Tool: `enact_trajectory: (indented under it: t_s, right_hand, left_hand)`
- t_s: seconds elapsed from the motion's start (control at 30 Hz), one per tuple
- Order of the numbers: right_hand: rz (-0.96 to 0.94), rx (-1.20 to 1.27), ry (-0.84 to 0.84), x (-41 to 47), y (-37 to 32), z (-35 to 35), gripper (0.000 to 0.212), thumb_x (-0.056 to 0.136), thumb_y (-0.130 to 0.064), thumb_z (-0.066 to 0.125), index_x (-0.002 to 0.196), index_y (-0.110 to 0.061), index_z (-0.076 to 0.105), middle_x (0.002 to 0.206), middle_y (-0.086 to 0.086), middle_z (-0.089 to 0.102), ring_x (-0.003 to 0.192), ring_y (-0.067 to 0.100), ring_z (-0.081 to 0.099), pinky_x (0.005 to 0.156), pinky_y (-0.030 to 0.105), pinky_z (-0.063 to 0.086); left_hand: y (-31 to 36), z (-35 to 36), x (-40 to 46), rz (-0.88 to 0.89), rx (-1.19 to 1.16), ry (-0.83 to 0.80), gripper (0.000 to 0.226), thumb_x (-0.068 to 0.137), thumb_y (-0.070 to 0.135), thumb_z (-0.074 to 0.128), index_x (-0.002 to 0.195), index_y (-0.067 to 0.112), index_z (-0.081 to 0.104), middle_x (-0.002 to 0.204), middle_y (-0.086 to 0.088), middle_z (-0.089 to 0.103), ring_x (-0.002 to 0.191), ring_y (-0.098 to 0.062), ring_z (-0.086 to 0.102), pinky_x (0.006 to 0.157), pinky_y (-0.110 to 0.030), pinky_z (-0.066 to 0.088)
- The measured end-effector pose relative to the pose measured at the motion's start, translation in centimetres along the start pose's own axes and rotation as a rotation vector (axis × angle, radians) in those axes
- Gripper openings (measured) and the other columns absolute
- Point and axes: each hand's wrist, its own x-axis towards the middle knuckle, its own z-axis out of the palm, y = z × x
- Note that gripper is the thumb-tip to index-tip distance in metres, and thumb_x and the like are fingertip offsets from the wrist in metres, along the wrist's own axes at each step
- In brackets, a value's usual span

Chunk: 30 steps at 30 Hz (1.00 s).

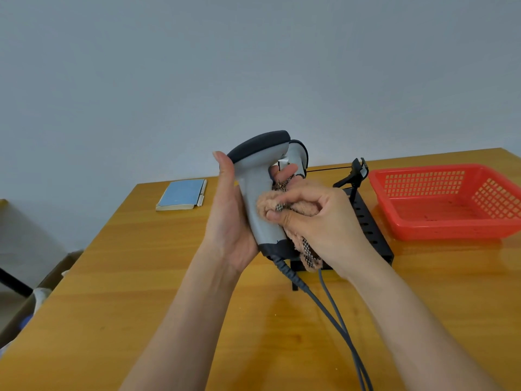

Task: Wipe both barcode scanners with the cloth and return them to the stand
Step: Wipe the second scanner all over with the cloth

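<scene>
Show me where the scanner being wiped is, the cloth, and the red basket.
scanner [255, 190]: head view, on its grey handle.
cloth [267, 200]: head view, on the fuzzy fold pressed against the handle.
red basket [417, 172]: head view, on its far rim.

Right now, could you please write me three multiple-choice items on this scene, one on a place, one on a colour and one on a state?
1. Where does the basket stand on the table?
A. far right
B. far left
C. under the notebook

2. What colour is the notebook cover?
A. red
B. blue
C. black

3. What is the right hand doing?
A. resting flat on the table
B. gripping the basket
C. pressing the cloth against the barcode scanner

Answers: 1 A, it sits at the right edge, beside the black stand. 2 B, its cover is light blue. 3 C, the cloth is bunched on the handle, while the left hand holds the scanner upright.
</scene>
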Motion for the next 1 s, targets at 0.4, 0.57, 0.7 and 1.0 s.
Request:
enact_trajectory:
  t_s: [0.4, 0.57, 0.7, 1.0]
  right_hand:
    - [0.050, 0.111, 0.181, 0.0, 0.2, 0.8, 0.016, 0.076, -0.012, 0.079, 0.084, -0.024, 0.073, 0.095, 0.006, 0.072, 0.091, 0.014, 0.070, 0.085, 0.032, 0.057]
    - [-0.017, -0.017, -0.035, -0.3, 0.0, 0.2, 0.023, 0.067, -0.008, 0.084, 0.073, -0.028, 0.074, 0.089, -0.008, 0.059, 0.090, 0.003, 0.060, 0.082, 0.018, 0.049]
    - [-0.013, -0.023, 0.046, -0.3, -0.3, 0.7, 0.024, 0.067, -0.009, 0.084, 0.073, -0.029, 0.072, 0.093, -0.007, 0.060, 0.093, -0.003, 0.058, 0.080, 0.007, 0.043]
    - [0.050, 0.036, 0.093, 0.0, 0.0, 0.5, 0.016, 0.074, -0.014, 0.081, 0.075, -0.025, 0.069, 0.095, -0.006, 0.068, 0.094, -0.001, 0.064, 0.082, 0.014, 0.048]
  left_hand:
    - [-0.1, 0.2, -0.4, 0.008, -0.019, -0.031, 0.098, 0.084, 0.080, 0.029, 0.135, 0.000, 0.053, 0.138, -0.022, 0.054, 0.133, -0.035, 0.049, 0.112, -0.049, 0.038]
    - [0.3, -0.2, -0.3, -0.009, -0.028, -0.010, 0.097, 0.085, 0.081, 0.026, 0.130, -0.001, 0.055, 0.129, -0.018, 0.059, 0.133, -0.040, 0.047, 0.112, -0.054, 0.036]
    - [-0.2, 0.3, -0.1, -0.010, 0.000, 0.085, 0.081, 0.097, 0.066, 0.023, 0.131, -0.001, 0.055, 0.125, -0.022, 0.064, 0.119, -0.036, 0.061, 0.095, -0.047, 0.053]
    - [-0.2, 0.4, -0.3, -0.015, 0.046, 0.124, 0.070, 0.102, 0.054, 0.023, 0.131, -0.001, 0.056, 0.136, -0.025, 0.056, 0.124, -0.035, 0.057, 0.101, -0.044, 0.050]
